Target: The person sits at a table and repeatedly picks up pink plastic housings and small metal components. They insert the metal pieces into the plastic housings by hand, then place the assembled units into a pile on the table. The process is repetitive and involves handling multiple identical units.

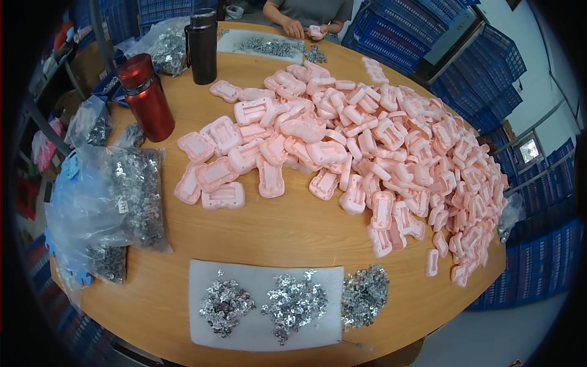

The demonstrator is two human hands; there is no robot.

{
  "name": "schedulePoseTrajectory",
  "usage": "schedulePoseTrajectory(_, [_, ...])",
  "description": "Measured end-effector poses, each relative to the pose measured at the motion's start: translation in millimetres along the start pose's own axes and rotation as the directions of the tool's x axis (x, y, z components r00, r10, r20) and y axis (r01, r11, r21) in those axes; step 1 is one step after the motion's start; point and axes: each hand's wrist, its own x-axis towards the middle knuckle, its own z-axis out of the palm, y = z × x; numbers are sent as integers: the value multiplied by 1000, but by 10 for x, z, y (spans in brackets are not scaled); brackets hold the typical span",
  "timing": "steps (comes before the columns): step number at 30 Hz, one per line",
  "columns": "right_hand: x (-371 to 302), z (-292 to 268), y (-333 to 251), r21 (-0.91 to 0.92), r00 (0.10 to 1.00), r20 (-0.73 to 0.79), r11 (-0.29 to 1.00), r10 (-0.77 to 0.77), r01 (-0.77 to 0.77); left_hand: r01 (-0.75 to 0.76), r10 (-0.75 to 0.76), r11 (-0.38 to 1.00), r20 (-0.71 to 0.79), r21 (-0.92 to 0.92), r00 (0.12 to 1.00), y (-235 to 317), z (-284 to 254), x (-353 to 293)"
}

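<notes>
Neither of my hands shows in the head view. Closest to the lower edge, a white foam sheet (260, 342) lies on the wooden table (269, 235). Two heaps of small shiny metal pieces rest on it, a left heap (226, 309) and a right heap (296, 303). Against the sheet's right edge sits another metal heap (365, 296), directly on the wood. Beyond them spreads a large pile of pink plastic shells (391, 140), many with rectangular recesses, lying at all angles and reaching the table's right side.
Clear bags of metal pieces (137, 196) lie at the left edge. A red flask (147, 101) and a dark flask (203, 49) stand behind. Across the table, a co-worker's hands (306, 30) hold a pink shell near another white sheet (235, 43). Blue crates (406, 30) are stacked beyond.
</notes>
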Motion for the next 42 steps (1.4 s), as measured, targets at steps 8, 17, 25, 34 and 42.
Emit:
schedulePoseTrajectory(8, [140, 86, 38, 6, 993, -17, 994, -113, 113, 47, -48, 999, -81, -20, 996, -112, 72, -124])
schedulePoseTrajectory(17, [110, 196, 678, -44, 908, -211, 931, -362, 361, 57, -65, 997, -229, -43, 971, -455, 391, -497])
schedulePoseTrajectory(25, [-403, -200, 790, -37, 735, -573, 907, -363, 419, -49, 33, 998, -313, -45, 949, -676, 311, -944])
schedulePoseTrajectory(34, [-1451, -1025, -350, 105, 398, -754, 503, -522, 858, -199, 111, 942, -308, -271, 945, -30, -262, -1734])
schedulePoseTrajectory(42, [-1428, -1426, -1418, 210, 244, -743, 129, -624, 969, -305, 223, 919, -309, -250, 925, 271, -317, -2360])
